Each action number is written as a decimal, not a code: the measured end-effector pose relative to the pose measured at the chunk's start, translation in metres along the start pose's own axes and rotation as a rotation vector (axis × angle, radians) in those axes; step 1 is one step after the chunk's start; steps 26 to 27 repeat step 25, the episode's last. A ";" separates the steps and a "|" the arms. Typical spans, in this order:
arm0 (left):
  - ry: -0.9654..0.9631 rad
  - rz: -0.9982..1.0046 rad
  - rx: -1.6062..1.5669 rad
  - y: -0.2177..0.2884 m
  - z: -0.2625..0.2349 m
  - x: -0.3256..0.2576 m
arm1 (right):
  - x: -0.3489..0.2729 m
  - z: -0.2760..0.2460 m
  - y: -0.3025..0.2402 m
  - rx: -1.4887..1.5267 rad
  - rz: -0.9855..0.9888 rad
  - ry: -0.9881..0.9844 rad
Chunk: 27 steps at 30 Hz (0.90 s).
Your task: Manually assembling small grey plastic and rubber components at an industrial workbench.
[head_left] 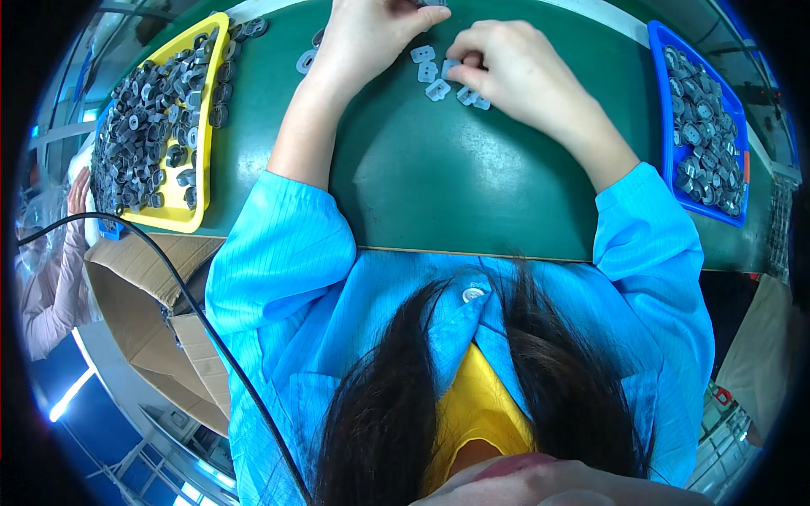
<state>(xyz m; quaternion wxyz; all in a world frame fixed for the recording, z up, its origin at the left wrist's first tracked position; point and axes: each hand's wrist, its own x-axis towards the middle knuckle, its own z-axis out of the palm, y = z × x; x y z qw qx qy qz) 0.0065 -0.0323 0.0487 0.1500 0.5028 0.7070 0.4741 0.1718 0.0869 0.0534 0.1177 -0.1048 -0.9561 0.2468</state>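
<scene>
My left hand [380,34] is at the far edge of the view with its fingers bent together. A bit of grey shows at its fingertips, but the picture's edge cuts off most of it. To its right, my right hand [515,66] pinches a small pale plate [450,67] with thumb and forefinger, just over the green table [456,185]. Several like pieces lie around those fingertips, among them a pale plate with holes [437,89]. By my left wrist lies a pale oval ring [306,61], with a darker piece partly hidden behind the forearm.
On the left stands a yellow tray [207,126] heaped with dark grey oval parts; several more lie along its right side. A blue tray [666,143] of grey parts is at the right. Below left are an open cardboard box [156,337], a black cable [202,308] and another person's hand [78,191].
</scene>
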 end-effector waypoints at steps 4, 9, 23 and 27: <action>0.084 -0.088 -0.147 -0.003 0.009 -0.001 | 0.015 -0.018 0.032 0.699 0.275 -0.089; 0.115 -0.050 -0.180 0.010 0.026 -0.003 | 0.022 0.005 0.039 1.072 0.198 0.284; 0.241 0.230 0.050 -0.016 0.036 -0.005 | 0.023 0.013 0.044 1.174 0.233 0.152; 0.187 0.271 0.174 -0.007 0.034 -0.007 | 0.016 0.003 0.045 1.320 0.368 -0.010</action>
